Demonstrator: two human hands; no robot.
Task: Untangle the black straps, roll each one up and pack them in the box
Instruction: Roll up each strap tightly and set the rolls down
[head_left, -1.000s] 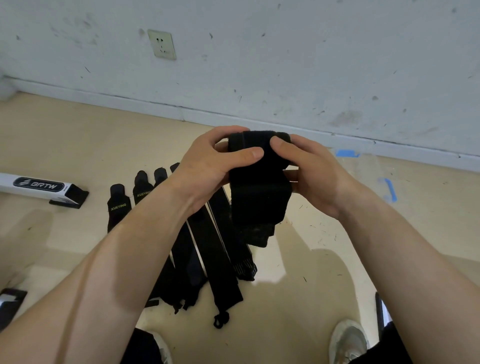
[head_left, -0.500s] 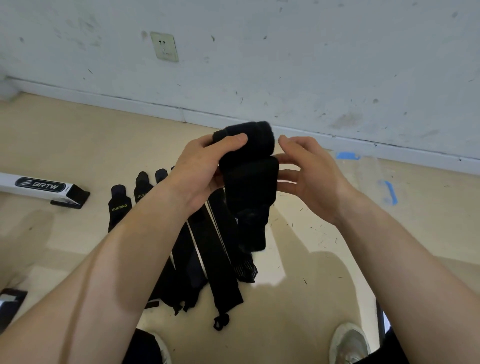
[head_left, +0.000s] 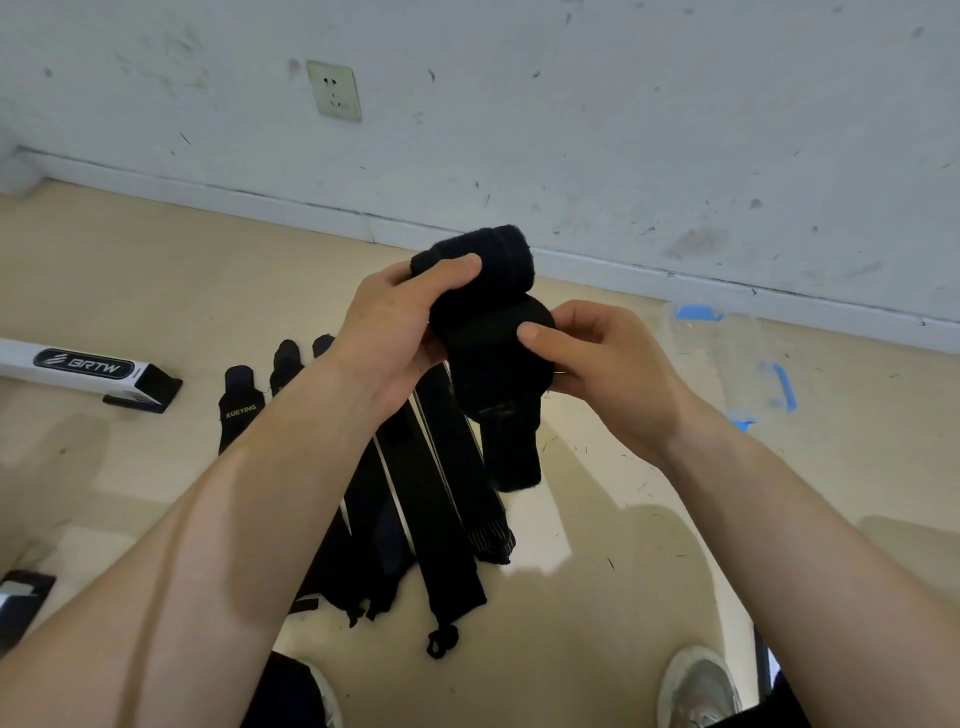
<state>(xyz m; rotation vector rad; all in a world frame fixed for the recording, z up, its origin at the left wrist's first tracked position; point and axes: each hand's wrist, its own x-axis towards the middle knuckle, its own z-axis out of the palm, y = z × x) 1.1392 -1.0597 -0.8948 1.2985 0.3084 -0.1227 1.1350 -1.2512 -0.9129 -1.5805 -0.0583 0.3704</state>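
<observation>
One half-rolled black strap (head_left: 488, 332) in mid-air above floor (head_left: 156, 270). Left hand (head_left: 389, 327) grip curled round upper roll; right hand (head_left: 597, 364) grip pinching lower wrap. Roll axis roughly left-right, loose tail hangs straight down. Flat straps (head_left: 441, 519) on floor: at least four, side by side, long axes toward wall (head_left: 623, 130)

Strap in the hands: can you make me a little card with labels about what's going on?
held strap: partly rolled, loose end hanging down
left hand: grips the roll
right hand: pinches the strap, thumb on top
other straps: flat on the floor, side by side
white box: on the floor, far left
progress: rolling not finished
</observation>
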